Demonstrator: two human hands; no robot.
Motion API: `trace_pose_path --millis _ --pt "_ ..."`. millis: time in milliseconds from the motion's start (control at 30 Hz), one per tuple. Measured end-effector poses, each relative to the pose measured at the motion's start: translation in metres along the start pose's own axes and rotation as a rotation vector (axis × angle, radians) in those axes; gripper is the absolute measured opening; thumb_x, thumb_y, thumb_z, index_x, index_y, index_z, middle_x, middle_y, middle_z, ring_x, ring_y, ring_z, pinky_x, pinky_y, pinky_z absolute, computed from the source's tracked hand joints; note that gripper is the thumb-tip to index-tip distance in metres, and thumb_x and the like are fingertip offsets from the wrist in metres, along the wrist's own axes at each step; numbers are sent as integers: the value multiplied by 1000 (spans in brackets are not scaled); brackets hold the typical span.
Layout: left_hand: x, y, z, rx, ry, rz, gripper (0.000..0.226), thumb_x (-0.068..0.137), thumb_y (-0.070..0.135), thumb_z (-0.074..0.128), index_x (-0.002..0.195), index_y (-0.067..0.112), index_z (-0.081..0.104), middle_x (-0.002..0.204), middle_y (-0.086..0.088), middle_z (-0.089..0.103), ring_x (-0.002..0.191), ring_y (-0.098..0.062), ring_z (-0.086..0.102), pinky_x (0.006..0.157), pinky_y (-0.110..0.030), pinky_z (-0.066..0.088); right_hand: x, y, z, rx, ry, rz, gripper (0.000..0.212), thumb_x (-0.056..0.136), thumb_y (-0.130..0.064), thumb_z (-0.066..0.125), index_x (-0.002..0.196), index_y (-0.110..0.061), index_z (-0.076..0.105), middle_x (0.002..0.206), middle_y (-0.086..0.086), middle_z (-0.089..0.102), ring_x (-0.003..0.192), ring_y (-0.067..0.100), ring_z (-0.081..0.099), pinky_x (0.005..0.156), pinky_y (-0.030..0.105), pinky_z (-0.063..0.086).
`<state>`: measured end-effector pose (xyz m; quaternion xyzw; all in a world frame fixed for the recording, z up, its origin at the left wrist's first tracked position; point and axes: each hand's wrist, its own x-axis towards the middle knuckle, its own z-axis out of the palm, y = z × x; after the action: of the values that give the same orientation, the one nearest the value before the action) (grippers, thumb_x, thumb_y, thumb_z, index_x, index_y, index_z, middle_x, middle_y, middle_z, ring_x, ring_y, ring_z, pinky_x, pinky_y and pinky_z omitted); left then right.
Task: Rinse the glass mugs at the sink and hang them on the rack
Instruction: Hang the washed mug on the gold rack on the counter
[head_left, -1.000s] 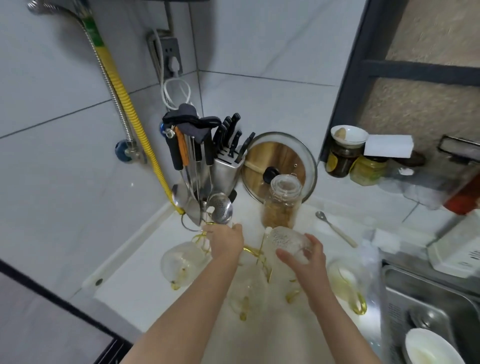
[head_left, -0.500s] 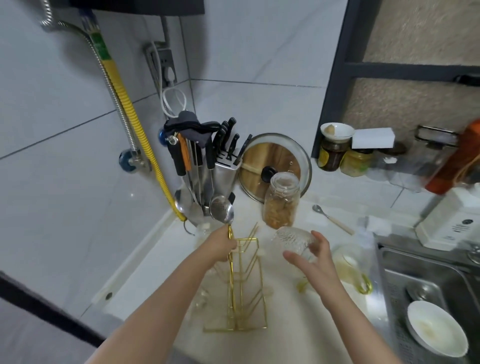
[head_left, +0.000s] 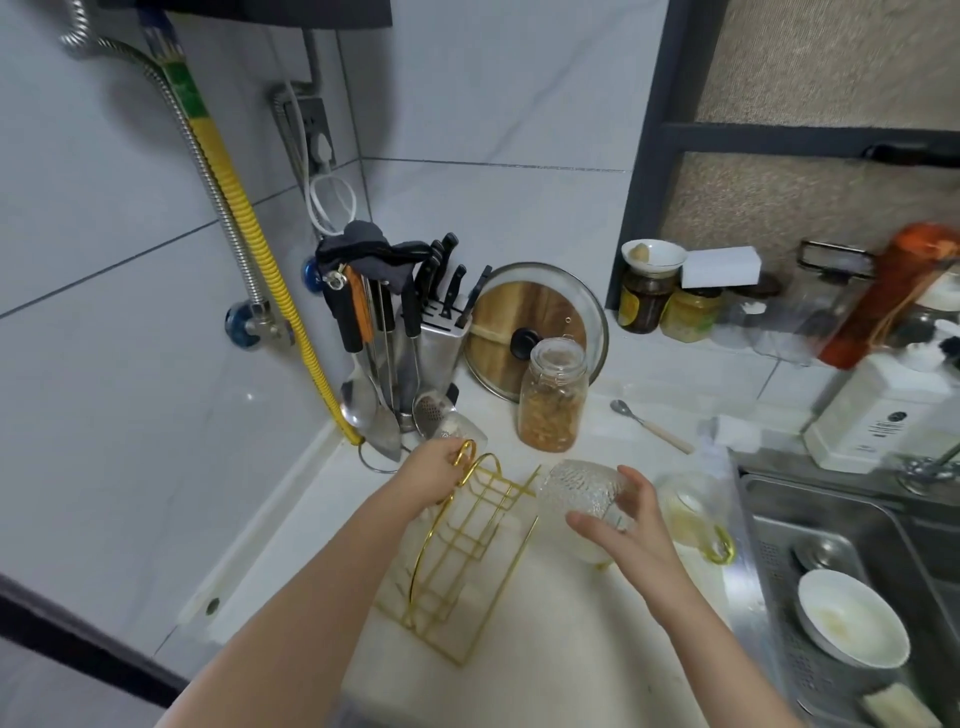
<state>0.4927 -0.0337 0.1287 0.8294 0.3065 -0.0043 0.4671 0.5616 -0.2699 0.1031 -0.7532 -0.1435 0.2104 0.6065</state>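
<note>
Textured clear glass mug (head_left: 576, 496) held in right hand (head_left: 631, 525), gripped around its body, lying sideways, just right of gold wire rack (head_left: 457, 545). Left hand (head_left: 434, 475) closed on rack's top loop, steadying. Right hand nearer the pegs.

Rack (head_left: 457, 545): glossy gold metal wire. Mug (head_left: 576, 493): clear textured glass. Tabletop (head_left: 545, 649): smooth white. Sink (head_left: 769, 545): brushed steel.

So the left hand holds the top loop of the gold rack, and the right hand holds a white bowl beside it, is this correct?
Not quite. The left hand does hold the gold rack by its top loop, but the right hand holds a textured glass mug, not a white bowl. The head view shows this.
</note>
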Motion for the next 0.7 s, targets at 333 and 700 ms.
trace_pose_path --millis 333,700 --pt "-7 0 -1 51 -139 49 37 93 1 45 112 27 62 117 -3 63 94 -19 60 72 -25 47 -19 6 -4 -19 -7 12 106 42 -56 74 136 -35 31 139 -3 38 128 7 36 104 31 36" --pt "6 -7 7 203 41 208 36 98 5 42 126 20 60 115 2 66 82 -9 51 57 -12 37 -40 17 5 30 35 52 108 41 -56 76 137 -36 30 138 0 38 126 8 37 102 29 35"
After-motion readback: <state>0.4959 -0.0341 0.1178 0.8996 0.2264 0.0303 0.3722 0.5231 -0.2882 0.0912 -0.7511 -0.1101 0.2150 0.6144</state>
